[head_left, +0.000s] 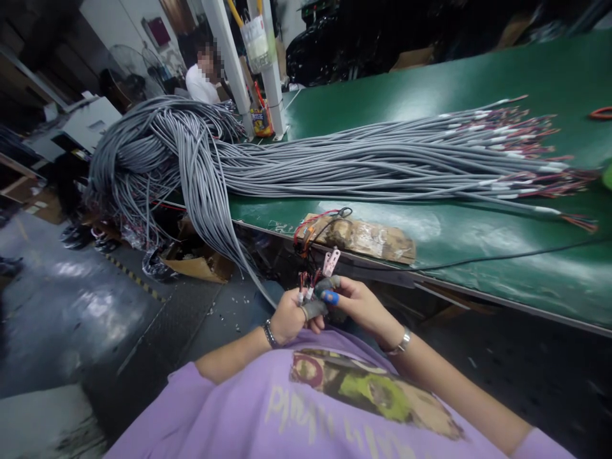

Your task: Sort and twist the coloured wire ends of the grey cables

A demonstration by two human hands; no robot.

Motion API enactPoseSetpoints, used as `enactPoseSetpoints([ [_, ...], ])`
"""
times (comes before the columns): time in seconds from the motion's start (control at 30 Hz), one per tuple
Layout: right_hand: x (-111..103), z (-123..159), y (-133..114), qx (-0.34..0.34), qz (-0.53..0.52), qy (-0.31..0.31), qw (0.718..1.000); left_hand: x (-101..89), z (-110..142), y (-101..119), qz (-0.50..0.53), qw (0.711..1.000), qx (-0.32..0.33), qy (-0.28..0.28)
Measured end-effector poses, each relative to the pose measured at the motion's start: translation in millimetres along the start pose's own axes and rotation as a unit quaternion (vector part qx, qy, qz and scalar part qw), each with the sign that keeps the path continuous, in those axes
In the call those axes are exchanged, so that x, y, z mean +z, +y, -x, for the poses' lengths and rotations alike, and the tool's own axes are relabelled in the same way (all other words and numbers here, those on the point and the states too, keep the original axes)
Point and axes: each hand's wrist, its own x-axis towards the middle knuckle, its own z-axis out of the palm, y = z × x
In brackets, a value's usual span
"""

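Note:
My left hand [289, 319] is closed around the ends of grey cables [265, 294] in front of my body. Short dark and reddish wires [302, 280] with white sleeves stick up out of that grip. Beside it my right hand [351, 301] is closed, thumb and fingertips pinched together at the wires. What sits in the pinch is too small to tell. Dark coverings wrap some fingers, and a blue band is on one right-hand finger. Just beyond the right fingertips is a pale pink two-pronged piece [331, 261]; I cannot tell whether it is held or fixed to the bench.
A thick bundle of grey cables [335, 159] lies along the green bench [535, 255], its stripped ends at the right. At the front edge is a taped wooden block [377, 239] with leads. A cardboard box [203, 264] stands below. A person [203, 80] is behind.

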Motion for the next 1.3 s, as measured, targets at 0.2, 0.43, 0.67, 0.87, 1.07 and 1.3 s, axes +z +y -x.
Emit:
enactPoseSetpoints([
  [0.2, 4, 4, -8, 0.033, -0.038, 0.005, 0.999, 2.1, 0, -1, 0.028, 0.998, 0.023, 0.057],
  [0.43, 10, 5, -9, 0.044, -0.029, 0.038, 0.998, 2.6, 0, -3, 0.044, 0.996, 0.039, 0.071],
  [0.67, 8, 9, -2, 0.031, -0.047, 0.089, 0.994, 3.5, -1, 1, 0.061, 0.993, 0.043, 0.094],
  [0.87, 10, 11, -8, 0.046, -0.05, 0.039, 0.997, 2.0, -1, -1, 0.029, 0.994, 0.045, 0.094],
  [1.07, 16, 5, -11, 0.021, -0.015, 0.052, 0.998, 0.9, -1, -3, 0.002, 0.996, 0.046, 0.076],
  [1.3, 22, 4, -4, 0.038, -0.077, 0.081, 0.993, 1.7, -2, -4, 0.009, 0.995, 0.048, 0.087],
])
